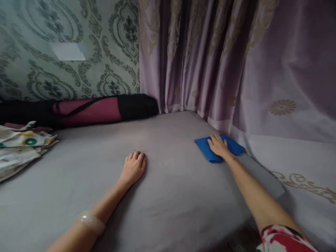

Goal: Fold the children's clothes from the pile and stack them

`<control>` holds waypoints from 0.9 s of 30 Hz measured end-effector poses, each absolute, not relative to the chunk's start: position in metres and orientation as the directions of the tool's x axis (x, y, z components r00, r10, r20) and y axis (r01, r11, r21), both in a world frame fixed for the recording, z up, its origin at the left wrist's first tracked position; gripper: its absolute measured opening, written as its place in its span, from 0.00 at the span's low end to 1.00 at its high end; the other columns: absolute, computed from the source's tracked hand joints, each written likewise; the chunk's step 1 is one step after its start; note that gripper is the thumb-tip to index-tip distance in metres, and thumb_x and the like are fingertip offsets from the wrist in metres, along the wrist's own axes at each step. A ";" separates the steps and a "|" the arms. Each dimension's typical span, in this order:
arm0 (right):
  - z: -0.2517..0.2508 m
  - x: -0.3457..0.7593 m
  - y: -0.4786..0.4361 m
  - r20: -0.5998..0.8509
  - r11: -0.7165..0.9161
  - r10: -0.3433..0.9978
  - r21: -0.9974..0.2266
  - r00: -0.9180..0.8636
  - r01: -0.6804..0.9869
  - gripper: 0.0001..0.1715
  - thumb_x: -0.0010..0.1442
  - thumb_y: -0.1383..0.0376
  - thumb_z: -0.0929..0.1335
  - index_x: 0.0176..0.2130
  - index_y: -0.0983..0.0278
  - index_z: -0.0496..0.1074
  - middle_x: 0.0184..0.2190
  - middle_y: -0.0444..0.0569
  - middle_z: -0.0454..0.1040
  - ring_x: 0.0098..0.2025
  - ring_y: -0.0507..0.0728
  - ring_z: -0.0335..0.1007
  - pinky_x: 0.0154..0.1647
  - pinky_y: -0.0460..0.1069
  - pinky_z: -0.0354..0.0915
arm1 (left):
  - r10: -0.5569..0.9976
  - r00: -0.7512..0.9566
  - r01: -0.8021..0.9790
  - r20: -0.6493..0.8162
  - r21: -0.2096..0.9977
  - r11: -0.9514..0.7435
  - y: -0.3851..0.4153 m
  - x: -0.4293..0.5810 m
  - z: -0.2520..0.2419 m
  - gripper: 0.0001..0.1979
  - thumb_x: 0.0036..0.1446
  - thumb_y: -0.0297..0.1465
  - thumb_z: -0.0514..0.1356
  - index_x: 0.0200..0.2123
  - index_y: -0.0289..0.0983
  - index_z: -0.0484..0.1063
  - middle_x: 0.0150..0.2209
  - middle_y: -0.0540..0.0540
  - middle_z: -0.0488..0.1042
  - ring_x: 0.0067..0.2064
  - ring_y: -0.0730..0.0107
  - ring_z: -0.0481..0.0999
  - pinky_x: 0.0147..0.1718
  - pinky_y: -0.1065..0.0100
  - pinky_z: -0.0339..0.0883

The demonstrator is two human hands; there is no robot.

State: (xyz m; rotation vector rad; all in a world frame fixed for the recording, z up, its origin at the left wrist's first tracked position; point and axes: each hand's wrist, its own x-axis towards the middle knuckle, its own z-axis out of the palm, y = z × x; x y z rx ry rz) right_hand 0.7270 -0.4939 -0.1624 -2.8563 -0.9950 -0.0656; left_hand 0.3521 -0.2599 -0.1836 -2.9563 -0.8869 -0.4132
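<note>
A folded blue cloth [207, 148] lies flat near the right edge of the grey bed sheet [168, 196]. On top of it rests my right hand [218, 145], palm down, with the fingers stretched out and the thumb apart. My left hand [133, 165] leans on the sheet to the left of the cloth, its fingers curled under in a loose fist. Nothing shows in that hand, though its underside is hidden. A pale bangle [91, 222] circles my left wrist.
Along the back wall lies a long black and dark pink bag [89, 110] with a strap. A pile of patterned fabric [23, 147] sits at the left edge. A purple curtain [262, 84] hangs down the right side, close beside the blue cloth.
</note>
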 end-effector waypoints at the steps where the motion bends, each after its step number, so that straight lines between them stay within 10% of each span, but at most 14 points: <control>1: -0.162 0.715 -0.487 0.079 -0.720 0.682 -0.099 0.727 0.687 0.33 0.68 0.54 0.49 0.65 0.63 0.54 0.67 0.56 0.49 0.69 0.63 0.39 0.65 0.66 0.40 | 0.538 0.802 0.544 0.260 0.054 -0.837 -0.260 0.352 -0.184 0.19 0.66 0.36 0.42 0.50 0.38 0.68 0.51 0.39 0.69 0.49 0.56 0.67 0.45 0.59 0.59; 6: -0.162 0.676 -0.469 0.055 -0.535 0.839 -0.094 0.541 0.839 0.32 0.68 0.53 0.47 0.66 0.58 0.51 0.68 0.50 0.46 0.70 0.59 0.34 0.66 0.64 0.36 | 0.531 0.805 0.531 0.266 0.079 -0.844 -0.260 0.351 -0.185 0.19 0.66 0.35 0.42 0.50 0.37 0.67 0.51 0.39 0.69 0.49 0.56 0.67 0.46 0.59 0.58; 27: -0.191 0.699 -0.460 0.030 -0.608 0.794 -0.007 0.608 0.794 0.36 0.63 0.52 0.48 0.64 0.58 0.58 0.65 0.50 0.56 0.68 0.62 0.44 0.64 0.67 0.44 | 0.580 0.772 0.510 0.259 0.292 -0.809 -0.262 0.353 -0.180 0.15 0.65 0.34 0.46 0.46 0.36 0.69 0.48 0.35 0.68 0.50 0.53 0.64 0.49 0.54 0.56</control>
